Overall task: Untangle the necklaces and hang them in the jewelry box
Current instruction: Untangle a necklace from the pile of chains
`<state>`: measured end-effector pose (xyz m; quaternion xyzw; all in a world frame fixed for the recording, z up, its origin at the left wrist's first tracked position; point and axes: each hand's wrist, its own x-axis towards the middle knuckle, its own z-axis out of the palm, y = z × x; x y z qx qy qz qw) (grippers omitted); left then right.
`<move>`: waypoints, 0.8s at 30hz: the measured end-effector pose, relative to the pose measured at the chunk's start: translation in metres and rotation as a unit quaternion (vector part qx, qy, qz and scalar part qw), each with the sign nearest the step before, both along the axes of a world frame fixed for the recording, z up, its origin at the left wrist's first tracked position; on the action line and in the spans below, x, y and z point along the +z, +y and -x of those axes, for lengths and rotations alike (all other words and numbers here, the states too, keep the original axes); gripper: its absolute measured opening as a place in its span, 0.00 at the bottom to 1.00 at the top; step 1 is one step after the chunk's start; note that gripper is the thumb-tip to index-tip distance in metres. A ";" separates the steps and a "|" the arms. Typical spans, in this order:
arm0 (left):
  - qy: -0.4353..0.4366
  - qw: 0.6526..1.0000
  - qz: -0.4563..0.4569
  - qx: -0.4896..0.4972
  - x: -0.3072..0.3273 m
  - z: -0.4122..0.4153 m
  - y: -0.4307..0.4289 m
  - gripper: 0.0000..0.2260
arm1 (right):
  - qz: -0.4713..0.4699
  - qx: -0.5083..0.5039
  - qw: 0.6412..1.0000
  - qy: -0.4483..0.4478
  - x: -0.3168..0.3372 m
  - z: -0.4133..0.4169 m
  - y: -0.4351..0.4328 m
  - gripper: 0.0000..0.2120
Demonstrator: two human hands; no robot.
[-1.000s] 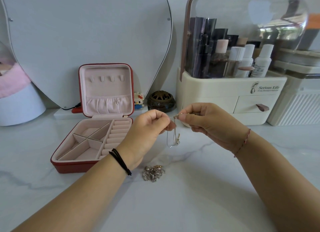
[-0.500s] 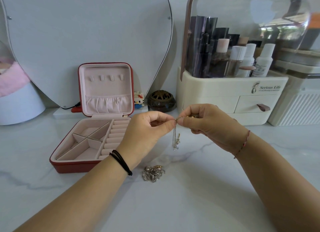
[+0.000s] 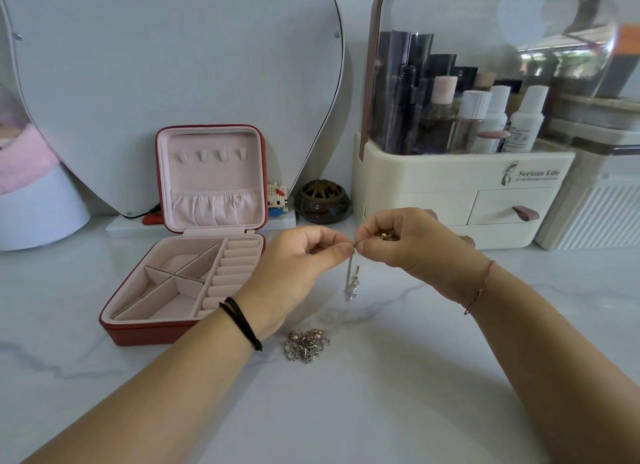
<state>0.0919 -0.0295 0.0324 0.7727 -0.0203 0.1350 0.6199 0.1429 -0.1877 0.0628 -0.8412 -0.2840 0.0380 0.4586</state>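
You are pinching a thin necklace (image 3: 351, 276) between both hands above the white marble tabletop (image 3: 346, 411). Your left hand (image 3: 294, 266) and right hand (image 3: 412, 245) are meeting fingertip to fingertip, each one closing thumb and forefinger on the chain, while a gold-coloured bunch of it is sitting gathered inside your right hand. The free end of the chain is dangling straight down between your hands, clear of the tabletop. A second tangle of silvery necklaces (image 3: 306, 346) is lying on the tabletop just below your left wrist. The red jewelry box (image 3: 187, 255) is standing open to your left, its pink lid upright and showing a row of small hooks (image 3: 211, 156) with nothing hanging from them. A cream cosmetics organizer (image 3: 460, 186) is standing behind your right hand.
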 end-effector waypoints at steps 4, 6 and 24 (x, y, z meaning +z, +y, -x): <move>0.017 1.000 -0.012 -0.004 -0.002 -0.002 -0.001 0.02 | 0.054 -0.020 0.998 -0.040 0.006 0.008 -0.001 0.03; 0.030 0.999 -0.011 -0.009 -0.003 -0.002 -0.001 0.02 | 0.063 -0.023 0.997 -0.042 0.007 0.009 -0.001 0.03; 0.004 1.000 -0.029 -0.004 -0.002 -0.002 0.002 0.04 | -0.100 0.129 0.953 0.257 -0.006 -0.008 -0.001 0.06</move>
